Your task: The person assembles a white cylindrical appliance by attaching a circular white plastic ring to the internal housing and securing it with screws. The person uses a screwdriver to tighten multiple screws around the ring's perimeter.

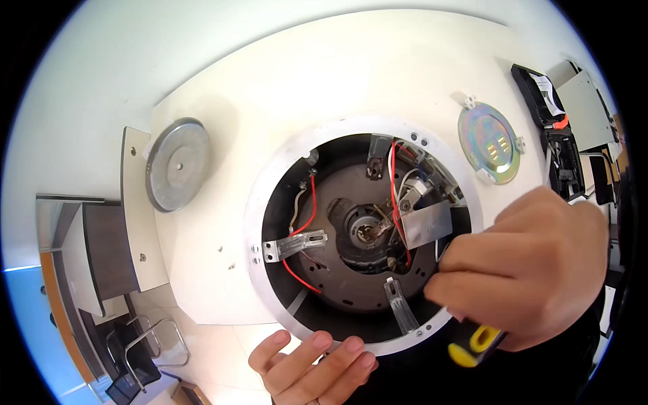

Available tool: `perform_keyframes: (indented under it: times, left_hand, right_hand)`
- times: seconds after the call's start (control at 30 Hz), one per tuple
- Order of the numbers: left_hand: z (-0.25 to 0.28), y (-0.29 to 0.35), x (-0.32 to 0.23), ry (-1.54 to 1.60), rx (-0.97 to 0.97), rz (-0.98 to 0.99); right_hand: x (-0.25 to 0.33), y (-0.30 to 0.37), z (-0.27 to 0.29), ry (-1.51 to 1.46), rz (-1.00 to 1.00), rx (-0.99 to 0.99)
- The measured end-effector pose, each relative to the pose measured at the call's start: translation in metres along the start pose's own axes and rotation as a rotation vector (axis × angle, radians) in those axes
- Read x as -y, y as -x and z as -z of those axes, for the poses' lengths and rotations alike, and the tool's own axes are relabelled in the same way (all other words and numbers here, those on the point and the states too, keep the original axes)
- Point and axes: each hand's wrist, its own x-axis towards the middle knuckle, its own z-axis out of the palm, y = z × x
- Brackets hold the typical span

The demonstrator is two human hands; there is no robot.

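A round appliance body [262, 202] with a white rim stands open on the table, looking like a rice cooker's underside. Inside show red and white wires, metal brackets, a dark round base and a bare metal plate [428, 225]. My left hand [317, 370] is at the rim's near edge, fingers stretched out and slightly curled, fingertips against or just beside it. Over the right side of the rim, my right hand [520, 273] is closed round a tool with a black-and-yellow handle [476, 345]. The tool's working end is hidden, so its kind cannot be told.
A grey metal disc [178, 165] lies at the table's left. To the right is a shiny round cover plate [491, 143] with tabs, near a black tool case [560, 148]. Small screws [231, 266] lie left of the body. A chair [138, 361] stands beyond the table at lower left.
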Motion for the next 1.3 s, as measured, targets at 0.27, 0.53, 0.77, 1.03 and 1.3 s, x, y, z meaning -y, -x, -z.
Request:
perform_keyframes:
  times: [0.27,0.53,0.77,1.03,1.3]
  left_hand:
    - [-0.011,-0.017,-0.022,-0.037,0.016,0.162]
    - [0.016,-0.046,-0.024,0.18,0.274,0.278]
    - [0.017,-0.049,-0.013,0.246,0.25,0.274]
    - [0.022,-0.069,0.008,0.442,0.087,0.166]
    - [-0.007,-0.092,0.08,0.557,-0.367,0.163]
  right_hand:
    - [0.001,-0.079,0.05,-0.208,0.032,0.75]
    - [0.015,-0.05,0.043,-0.007,-0.065,0.809]
    - [0.042,-0.01,0.05,0.209,-0.113,0.205]
    - [0.09,0.102,0.018,0.366,-0.108,-0.186]
    - [0.062,0.019,-0.053,0.158,-0.021,-0.314]
